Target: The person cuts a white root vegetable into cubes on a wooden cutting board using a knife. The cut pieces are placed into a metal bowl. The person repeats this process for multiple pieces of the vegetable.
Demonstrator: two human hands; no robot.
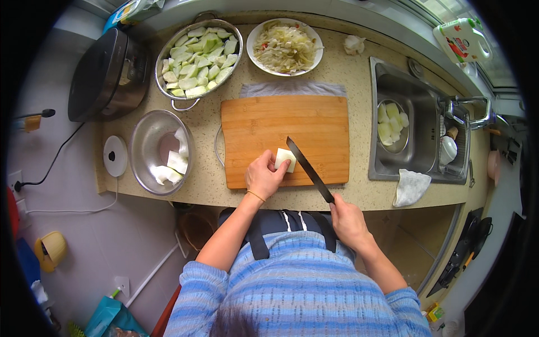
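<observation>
On the bamboo cutting board (282, 120) lies a pale, blocky piece of peeled vegetable (285, 159), perhaps winter melon or gourd. My left hand (265, 172) grips it from the left, thumb across its near side. My right hand (349, 221) holds a dark-bladed kitchen knife (310, 170) by the handle, just past the board's near right edge. The blade slants up and left over the board, close along the right side of the piece. Most of the handle is hidden in my fingers. Whether the blade touches the piece I cannot tell.
Behind the board stand a steel colander (158, 76) of cut pale-green pieces and a plate (251, 50) of shredded vegetable. A steel bowl (141, 139) with several white chunks sits left. Right is a sink (421, 88) holding a bowl of pieces (391, 124); a cloth (412, 187) drapes its front edge.
</observation>
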